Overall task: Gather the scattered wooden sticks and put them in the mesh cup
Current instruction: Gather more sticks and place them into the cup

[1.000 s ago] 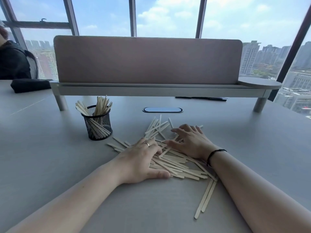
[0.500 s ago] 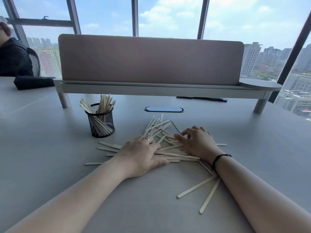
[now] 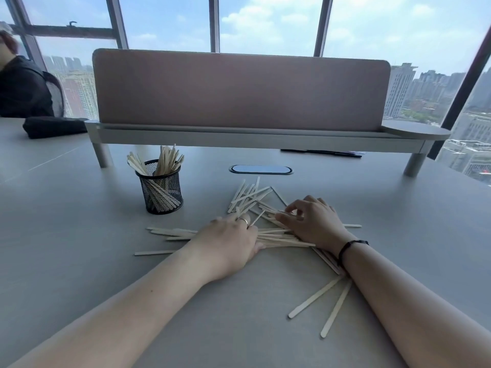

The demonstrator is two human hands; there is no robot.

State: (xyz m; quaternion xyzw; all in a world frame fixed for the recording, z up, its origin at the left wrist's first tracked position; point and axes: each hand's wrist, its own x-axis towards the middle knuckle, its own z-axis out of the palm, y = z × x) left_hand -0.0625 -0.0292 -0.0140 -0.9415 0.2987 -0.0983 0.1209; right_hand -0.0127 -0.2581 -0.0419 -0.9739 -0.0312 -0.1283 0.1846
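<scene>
A pile of flat wooden sticks (image 3: 276, 236) lies on the grey table in front of me. My left hand (image 3: 228, 243), with a ring on one finger, rests on the pile's left side, its fingers and thumb closed around a bundle. My right hand (image 3: 313, 221) presses on the right side with curled fingers, thumb and forefinger pinching sticks. More sticks fan out beyond the hands (image 3: 247, 195), to the left (image 3: 170, 231), and two loose ones (image 3: 314, 298) lie by my right forearm. The black mesh cup (image 3: 162, 192), holding several sticks, stands upright to the far left of the pile.
A raised shelf with a pink divider panel (image 3: 239, 91) crosses the table behind the cup, on legs (image 3: 102, 155). An oval cable port (image 3: 260, 170) sits in the tabletop. A black bag (image 3: 53, 126) and a seated person (image 3: 21, 88) are at the far left.
Both hands have drawn closer together, raking the sticks into a tighter, sideways bundle. My fingers have curled from flat to closed. Some sticks slid out left and near my right forearm.
</scene>
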